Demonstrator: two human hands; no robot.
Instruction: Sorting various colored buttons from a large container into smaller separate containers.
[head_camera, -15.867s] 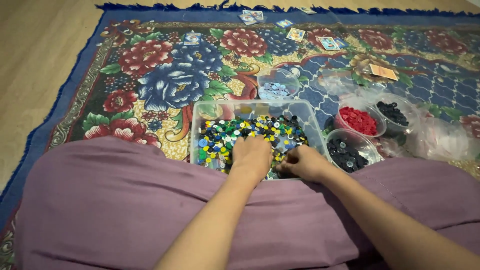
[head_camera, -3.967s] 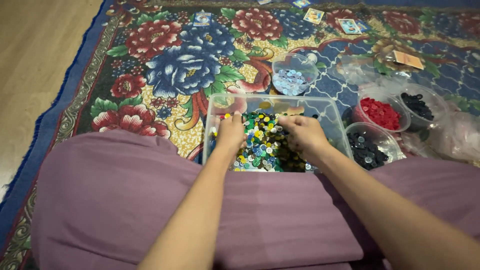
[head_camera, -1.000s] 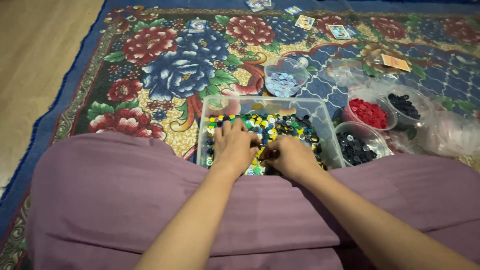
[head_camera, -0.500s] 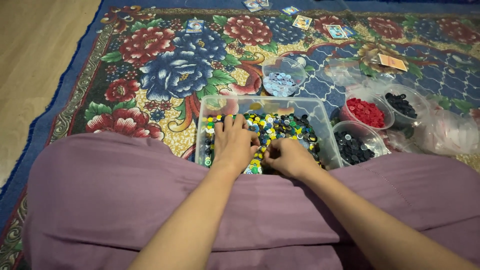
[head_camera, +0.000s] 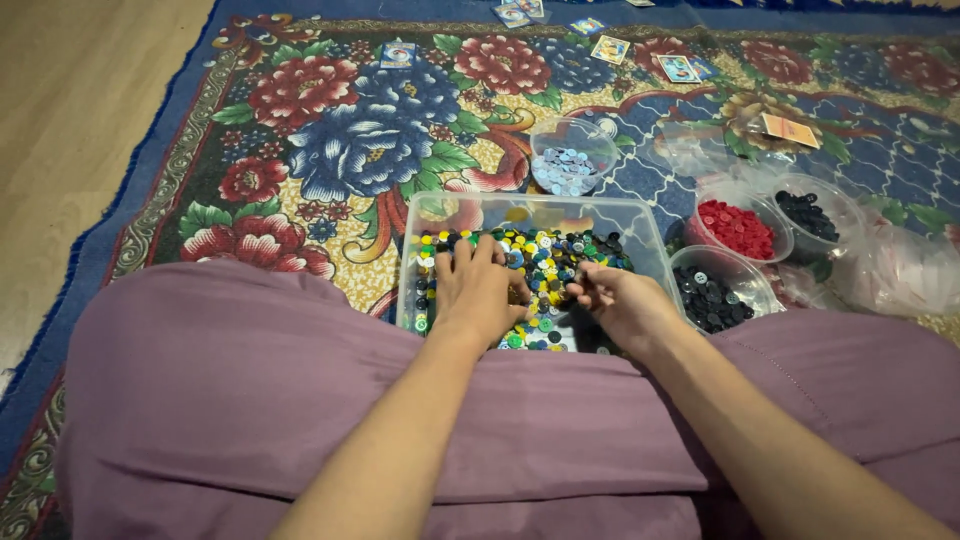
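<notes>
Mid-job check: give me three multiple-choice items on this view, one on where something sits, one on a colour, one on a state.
1. Where is the round tub of pale blue buttons?
A. On the rug beyond the clear bin
B. Inside the clear bin
C. On the wooden floor

2. What colour are the buttons in the round tub just right of the clear bin?
A. Yellow
B. Red
C. White

3. How do the two hands stand?
A. Both lifted over the rug
B. One on the lap, one in the bin
C. Both down in the mixed buttons

Answers:
1 A, it stands on the flowered rug past the bin's far wall.
2 B, that tub's contents are plainly red.
3 C, left hand and right hand both rest on the buttons in the bin.
</notes>
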